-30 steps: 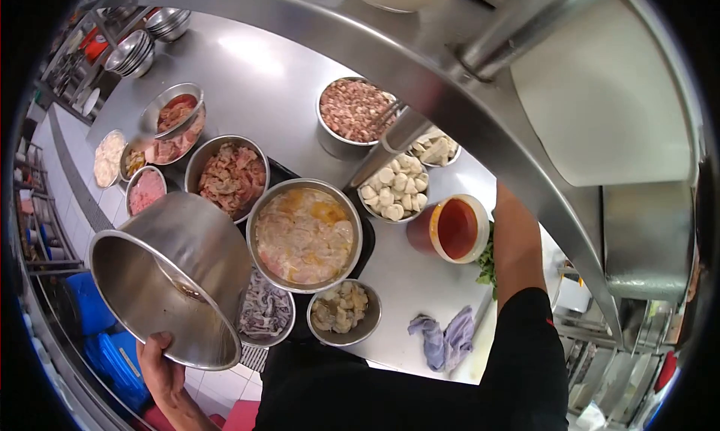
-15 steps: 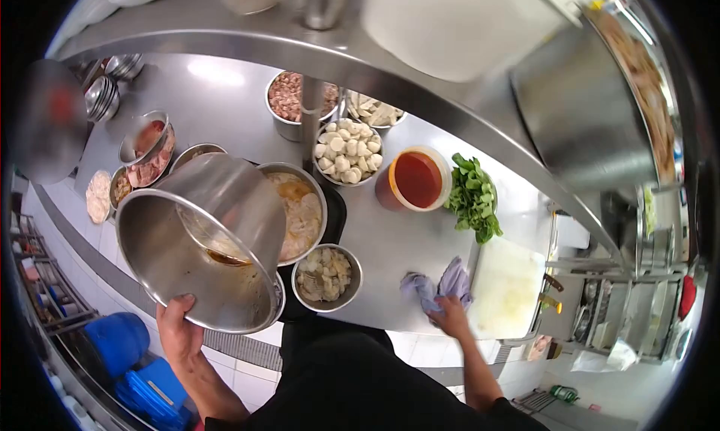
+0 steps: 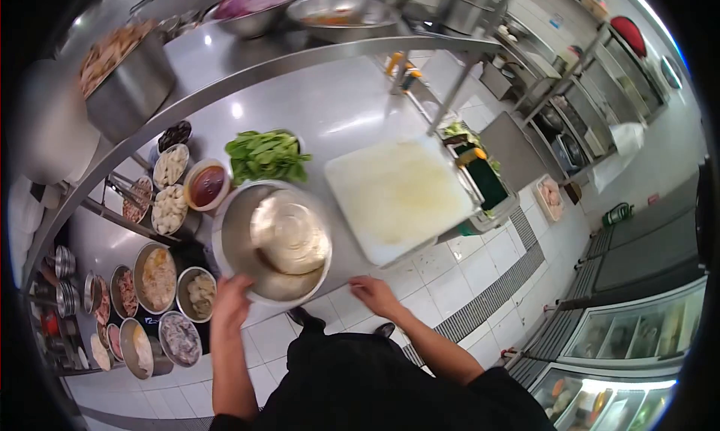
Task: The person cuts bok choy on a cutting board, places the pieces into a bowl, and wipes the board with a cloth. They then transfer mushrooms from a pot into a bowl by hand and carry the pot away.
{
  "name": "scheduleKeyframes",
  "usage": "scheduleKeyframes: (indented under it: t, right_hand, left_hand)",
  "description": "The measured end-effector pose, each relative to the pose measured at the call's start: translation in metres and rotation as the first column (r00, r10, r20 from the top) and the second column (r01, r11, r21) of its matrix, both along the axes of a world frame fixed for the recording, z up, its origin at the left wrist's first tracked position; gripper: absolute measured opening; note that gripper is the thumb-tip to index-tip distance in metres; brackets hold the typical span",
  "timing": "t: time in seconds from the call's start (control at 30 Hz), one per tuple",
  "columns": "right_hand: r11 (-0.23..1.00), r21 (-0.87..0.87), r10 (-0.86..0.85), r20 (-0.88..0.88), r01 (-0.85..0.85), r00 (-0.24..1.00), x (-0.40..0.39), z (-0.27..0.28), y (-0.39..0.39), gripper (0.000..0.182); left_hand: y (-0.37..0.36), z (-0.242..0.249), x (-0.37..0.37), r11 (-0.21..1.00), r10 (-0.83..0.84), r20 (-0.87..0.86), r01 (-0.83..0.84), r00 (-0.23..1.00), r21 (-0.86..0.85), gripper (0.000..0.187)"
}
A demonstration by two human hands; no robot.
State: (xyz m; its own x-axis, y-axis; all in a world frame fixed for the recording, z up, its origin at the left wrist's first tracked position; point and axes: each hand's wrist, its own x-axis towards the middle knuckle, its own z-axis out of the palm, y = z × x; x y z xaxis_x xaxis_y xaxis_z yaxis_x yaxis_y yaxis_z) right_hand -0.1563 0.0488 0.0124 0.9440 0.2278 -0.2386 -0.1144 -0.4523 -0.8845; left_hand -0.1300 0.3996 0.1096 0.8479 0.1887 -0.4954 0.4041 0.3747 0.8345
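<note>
A large steel pot (image 3: 300,285) leans over the steel counter, its mouth facing me and a shiny, blurred patch showing inside. My left hand (image 3: 232,300) grips its rim at the lower left. Near the counter's front edge is my right hand (image 3: 373,294), with loosely bent fingers and nothing visible in them. A white cutting board (image 3: 397,198) lies beyond my right hand. Behind the pot are a bunch of green leaves (image 3: 266,155) and a tub of dark red sauce (image 3: 208,185).
Bowls to the left hold pale meat in liquid (image 3: 159,277), chopped pale pieces (image 3: 201,294) and greyish food (image 3: 180,337). White balls (image 3: 169,208) fill another container. A steel shelf (image 3: 300,60) crosses above the counter. A knife with a yellow handle (image 3: 471,156) is beyond the board.
My view has turned right. The pot has moved from above the left bowls to beside the cutting board, still in my left hand. The purple cloth has left my right hand and is out of sight.
</note>
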Motion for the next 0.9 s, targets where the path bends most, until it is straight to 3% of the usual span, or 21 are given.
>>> scheduleKeyframes:
  t: [0.03,0.07,0.13,0.17,0.27,0.3,0.37,0.43,0.5,0.57,0.6,0.67,0.73,0.77,0.8,0.83,0.87,0.9]
  right_hand:
    - [0.993,-0.103,-0.061,0.038,0.065,0.997,-0.022,-0.014,-0.054,0.031]
    - [0.981,-0.106,-0.162,0.0,0.161,0.987,-0.049,-0.035,-0.107,0.032]
    - [0.918,-0.246,-0.327,-0.021,0.312,0.945,-0.11,-0.05,-0.205,0.032]
    - [0.871,-0.304,-0.402,0.014,0.387,0.916,-0.141,-0.046,-0.247,0.033]
    - [0.695,-0.171,-0.714,-0.042,0.699,0.699,-0.235,-0.064,-0.348,0.03]
    - [0.673,-0.169,-0.734,-0.037,0.72,0.678,-0.259,-0.062,-0.367,0.03]
    - [0.382,-0.094,-0.91,-0.208,0.919,0.357,-0.304,-0.059,-0.397,0.028]
    - [0.301,-0.1,-0.93,-0.25,0.948,0.269,-0.333,-0.068,-0.415,0.027]
    - [0.256,-0.082,-0.929,-0.296,0.963,0.222,-0.355,-0.085,-0.433,0.026]
    - [0.299,-0.174,-0.938,-0.235,0.938,0.255,-0.368,-0.124,-0.455,0.027]
    - [0.327,-0.282,-0.935,-0.237,0.902,0.265,-0.364,-0.124,-0.465,0.027]
    - [0.281,-0.26,-0.931,-0.307,0.924,0.197,-0.348,-0.12,-0.485,0.023]
    - [0.173,-0.244,-0.942,-0.323,0.954,0.088,-0.34,-0.142,-0.512,0.034]
    - [0.155,-0.262,-0.908,-0.417,0.952,0.033,-0.338,-0.147,-0.527,0.063]
    - [0.116,-0.223,-0.915,-0.404,0.968,0.016,-0.342,-0.159,-0.538,0.077]
    - [0.121,-0.229,-0.891,-0.454,0.966,0.004,-0.354,-0.179,-0.555,0.075]
    - [0.058,-0.217,-0.746,-0.658,0.974,-0.102,-0.354,-0.169,-0.576,0.069]
    - [0.092,-0.209,-0.654,-0.75,0.974,-0.1,-0.37,-0.179,-0.596,0.065]
  left_hand:
    - [-0.039,-0.01,0.023,0.981,-0.186,-0.077,0.19,0.98,0.05,0.026]
    - [-0.094,-0.023,0.039,0.994,-0.098,-0.072,0.101,0.993,0.033,0.032]
    - [-0.176,-0.02,0.069,0.96,-0.278,-0.053,0.279,0.959,0.012,0.038]
    - [-0.206,-0.032,0.087,0.938,-0.336,-0.026,0.333,0.941,-0.093,0.042]
    - [-0.277,-0.077,0.147,0.929,-0.329,-0.057,0.312,0.943,-0.2,0.048]
    - [-0.302,-0.073,0.148,0.919,-0.357,-0.051,0.341,0.933,-0.2,0.048]
    - [-0.353,-0.059,0.143,0.981,-0.082,0.011,0.083,0.997,-0.173,0.053]
    - [-0.39,-0.069,0.118,0.975,0.052,-0.01,-0.053,0.999,-0.215,0.052]
    - [-0.419,-0.08,0.069,0.989,-0.132,0.113,0.139,0.985,-0.055,0.046]
    - [-0.441,-0.097,0.036,0.877,-0.479,0.037,0.476,0.877,0.072,0.037]
    - [-0.46,-0.099,0.021,0.835,-0.547,-0.034,0.548,0.836,0.047,0.035]
    - [-0.515,-0.109,0.008,0.783,-0.618,-0.106,0.622,0.779,0.007,0.033]
    - [-0.573,-0.122,0.014,0.537,-0.797,-0.307,0.843,0.52,0.033,0.037]
    - [-0.607,-0.135,0.025,0.525,-0.808,-0.303,0.851,0.506,0.019,0.037]
    - [-0.645,-0.152,0.036,0.299,-0.89,-0.303,0.937,0.342,0.18,0.04]
    - [-0.682,-0.16,0.048,0.055,-0.93,-0.325,0.94,0.171,0.337,0.043]
    - [-0.719,-0.154,0.058,0.047,-0.934,-0.321,0.944,0.158,0.328,0.043]
    - [-0.763,-0.139,0.07,-0.124,-0.961,-0.274,0.83,0.037,0.544,0.045]
